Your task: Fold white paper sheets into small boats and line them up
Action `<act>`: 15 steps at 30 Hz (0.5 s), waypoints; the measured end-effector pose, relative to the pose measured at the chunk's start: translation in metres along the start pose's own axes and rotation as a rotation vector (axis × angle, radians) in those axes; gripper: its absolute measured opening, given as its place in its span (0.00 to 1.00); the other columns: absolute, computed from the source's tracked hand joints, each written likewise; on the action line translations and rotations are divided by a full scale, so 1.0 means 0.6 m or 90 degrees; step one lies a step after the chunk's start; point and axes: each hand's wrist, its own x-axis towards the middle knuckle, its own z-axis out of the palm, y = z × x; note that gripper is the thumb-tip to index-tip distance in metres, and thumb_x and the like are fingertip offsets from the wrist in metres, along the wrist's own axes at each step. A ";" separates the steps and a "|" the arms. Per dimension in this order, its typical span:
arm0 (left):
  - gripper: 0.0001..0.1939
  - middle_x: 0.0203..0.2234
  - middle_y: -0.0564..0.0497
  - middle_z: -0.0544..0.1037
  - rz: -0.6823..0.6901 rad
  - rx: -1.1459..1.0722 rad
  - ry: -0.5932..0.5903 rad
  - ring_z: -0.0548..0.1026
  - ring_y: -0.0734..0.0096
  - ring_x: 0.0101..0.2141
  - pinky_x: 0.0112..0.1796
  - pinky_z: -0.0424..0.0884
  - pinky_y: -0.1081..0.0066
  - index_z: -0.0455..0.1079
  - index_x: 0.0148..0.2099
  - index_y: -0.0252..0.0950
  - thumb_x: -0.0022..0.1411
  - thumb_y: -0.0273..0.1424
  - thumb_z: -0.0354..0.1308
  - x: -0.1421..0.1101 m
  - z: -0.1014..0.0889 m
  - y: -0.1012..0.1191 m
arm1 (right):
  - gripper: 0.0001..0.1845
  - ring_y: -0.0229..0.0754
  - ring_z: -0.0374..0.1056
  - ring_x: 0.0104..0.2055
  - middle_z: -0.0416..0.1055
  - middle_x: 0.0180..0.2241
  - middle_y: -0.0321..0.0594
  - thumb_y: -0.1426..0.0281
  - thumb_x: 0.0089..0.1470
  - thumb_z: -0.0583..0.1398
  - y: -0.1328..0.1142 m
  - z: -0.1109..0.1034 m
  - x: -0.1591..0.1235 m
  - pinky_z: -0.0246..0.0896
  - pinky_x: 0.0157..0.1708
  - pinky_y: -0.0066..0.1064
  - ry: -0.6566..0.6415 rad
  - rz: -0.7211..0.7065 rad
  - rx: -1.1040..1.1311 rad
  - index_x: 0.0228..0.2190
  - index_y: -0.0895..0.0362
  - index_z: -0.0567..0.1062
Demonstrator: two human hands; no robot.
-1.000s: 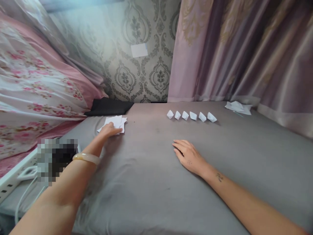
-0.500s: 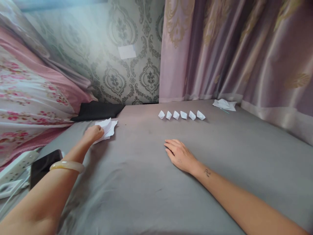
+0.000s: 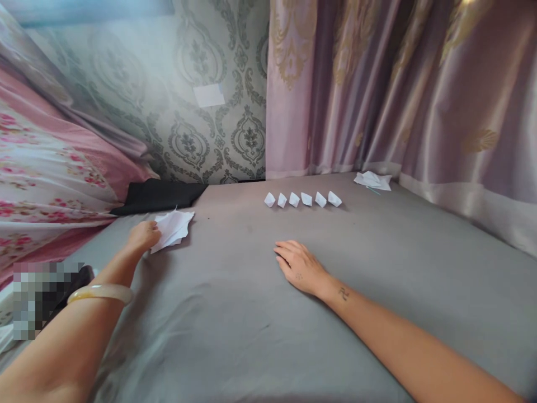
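1. The left hand (image 3: 145, 234) has its fingers curled in and seems to pinch the left edge of a loose stack of thin white paper sheets (image 3: 174, 228). Holding just the edge may make it easier to pick at the sheets, while the rest of the stack shows

2. The right hand (image 3: 302, 268) is open, palm down, with nothing in it. It lies on a wide bed with a smooth grey cloth cover (image 3: 235, 313), maybe just to rest or to help the person lean over

3. Six small folded white paper shapes (image 3: 294, 200) stand in a row past the right hand. They have little gaps between them, perhaps so they are easy to count and do not get squashed

4. A loose pile of white paper pieces (image 3: 372, 180) lies at the far right, by the curtain (image 3: 290, 112). A thin blue-green strip (image 3: 373, 191) is just beside it. Maybe they are there to keep them away from the row

5. A flat black cloth (image 3: 163, 196) lies just behind the stack, near its far edge

6. I see no box, cup or bag. The folded shapes might be hollow, but I cannot tell if anything is inside them
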 end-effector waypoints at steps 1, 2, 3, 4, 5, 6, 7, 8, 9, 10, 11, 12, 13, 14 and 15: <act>0.08 0.31 0.35 0.78 -0.026 0.013 0.007 0.76 0.43 0.39 0.35 0.70 0.60 0.72 0.34 0.31 0.50 0.27 0.55 -0.001 0.000 0.000 | 0.18 0.46 0.62 0.56 0.70 0.52 0.46 0.71 0.61 0.50 -0.001 0.000 0.000 0.57 0.56 0.40 -0.002 0.002 0.001 0.48 0.59 0.74; 0.10 0.33 0.35 0.78 -0.054 0.024 0.015 0.76 0.43 0.40 0.35 0.70 0.61 0.72 0.36 0.31 0.50 0.26 0.54 -0.004 0.000 0.002 | 0.18 0.46 0.62 0.56 0.70 0.52 0.46 0.71 0.61 0.50 -0.001 -0.001 0.000 0.58 0.56 0.40 -0.002 0.003 0.002 0.48 0.59 0.74; 0.13 0.35 0.34 0.78 -0.079 0.027 0.024 0.76 0.42 0.41 0.35 0.71 0.60 0.72 0.39 0.30 0.50 0.27 0.54 -0.009 -0.001 0.004 | 0.18 0.46 0.62 0.56 0.70 0.53 0.46 0.71 0.61 0.51 -0.001 0.000 0.000 0.58 0.56 0.40 -0.002 0.004 0.004 0.48 0.59 0.74; 0.16 0.38 0.33 0.77 -0.100 0.029 0.042 0.75 0.42 0.43 0.35 0.71 0.59 0.72 0.43 0.31 0.51 0.27 0.53 -0.015 -0.002 0.007 | 0.18 0.46 0.62 0.56 0.70 0.53 0.46 0.71 0.61 0.51 -0.001 0.000 0.000 0.58 0.56 0.41 -0.001 0.003 0.005 0.48 0.59 0.74; 0.18 0.41 0.32 0.76 -0.119 0.029 0.066 0.74 0.40 0.44 0.35 0.72 0.58 0.71 0.46 0.30 0.53 0.28 0.52 -0.022 -0.003 0.012 | 0.18 0.47 0.62 0.56 0.70 0.52 0.46 0.71 0.61 0.51 0.000 0.001 0.000 0.58 0.56 0.41 0.001 0.001 0.005 0.47 0.59 0.74; 0.21 0.44 0.30 0.75 -0.141 0.029 0.104 0.74 0.39 0.45 0.34 0.71 0.56 0.69 0.50 0.29 0.55 0.29 0.50 -0.030 -0.005 0.018 | 0.18 0.47 0.62 0.56 0.70 0.52 0.46 0.71 0.61 0.51 0.000 0.001 -0.001 0.58 0.56 0.41 0.003 0.000 0.005 0.47 0.59 0.74; 0.22 0.45 0.30 0.75 -0.153 0.015 0.170 0.74 0.39 0.45 0.34 0.71 0.56 0.68 0.53 0.30 0.57 0.29 0.47 -0.038 -0.008 0.025 | 0.18 0.47 0.62 0.55 0.70 0.52 0.46 0.71 0.61 0.51 0.001 0.002 -0.001 0.58 0.56 0.41 0.005 -0.002 0.004 0.47 0.59 0.74; 0.23 0.44 0.31 0.75 -0.165 0.000 0.236 0.74 0.40 0.44 0.33 0.71 0.56 0.68 0.54 0.30 0.59 0.29 0.45 -0.046 -0.011 0.034 | 0.18 0.47 0.62 0.55 0.70 0.52 0.46 0.71 0.61 0.51 0.002 0.002 -0.001 0.58 0.56 0.41 0.006 -0.004 0.003 0.47 0.60 0.74; 0.22 0.42 0.32 0.76 -0.161 -0.009 0.292 0.75 0.42 0.43 0.33 0.70 0.57 0.68 0.54 0.31 0.60 0.29 0.45 -0.054 -0.014 0.045 | 0.18 0.47 0.62 0.55 0.70 0.52 0.45 0.71 0.61 0.51 0.002 0.003 -0.001 0.58 0.56 0.41 0.007 -0.006 0.003 0.47 0.60 0.74; 0.22 0.41 0.33 0.76 -0.166 -0.008 0.317 0.75 0.43 0.43 0.33 0.69 0.58 0.68 0.54 0.31 0.61 0.29 0.44 -0.061 -0.017 0.058 | 0.18 0.48 0.62 0.55 0.70 0.52 0.45 0.71 0.61 0.51 0.003 0.003 -0.001 0.58 0.56 0.42 0.008 -0.008 0.003 0.47 0.60 0.74; 0.22 0.41 0.36 0.77 -0.140 -0.009 0.334 0.75 0.46 0.43 0.34 0.69 0.60 0.68 0.55 0.33 0.63 0.31 0.42 -0.067 -0.020 0.072 | 0.18 0.48 0.62 0.55 0.70 0.52 0.45 0.71 0.61 0.51 0.003 0.003 -0.001 0.58 0.56 0.42 0.009 -0.009 0.003 0.48 0.60 0.74; 0.21 0.39 0.39 0.77 -0.113 -0.018 0.363 0.76 0.48 0.41 0.34 0.69 0.61 0.69 0.54 0.33 0.65 0.32 0.42 -0.073 -0.022 0.087 | 0.18 0.48 0.62 0.55 0.70 0.52 0.45 0.71 0.61 0.50 0.003 0.003 -0.001 0.58 0.56 0.42 0.010 -0.009 0.004 0.48 0.60 0.74; 0.19 0.37 0.41 0.78 -0.099 -0.025 0.384 0.76 0.51 0.40 0.33 0.68 0.63 0.70 0.51 0.33 0.64 0.32 0.44 -0.079 -0.022 0.105 | 0.18 0.48 0.63 0.55 0.70 0.52 0.46 0.71 0.61 0.51 0.004 0.004 -0.001 0.59 0.56 0.42 0.011 -0.009 0.004 0.48 0.60 0.74; 0.18 0.35 0.43 0.79 -0.086 -0.026 0.387 0.76 0.54 0.38 0.33 0.68 0.65 0.72 0.49 0.34 0.64 0.33 0.45 -0.085 -0.022 0.123 | 0.18 0.48 0.63 0.55 0.70 0.52 0.46 0.71 0.61 0.51 0.004 0.004 -0.001 0.59 0.56 0.42 0.011 -0.009 0.004 0.48 0.60 0.74; 0.17 0.35 0.43 0.79 -0.073 -0.023 0.377 0.76 0.56 0.37 0.34 0.68 0.66 0.73 0.47 0.34 0.64 0.34 0.46 -0.092 -0.020 0.143 | 0.18 0.48 0.63 0.55 0.70 0.52 0.46 0.71 0.61 0.51 0.005 0.004 0.000 0.59 0.56 0.42 0.012 -0.009 0.003 0.48 0.60 0.74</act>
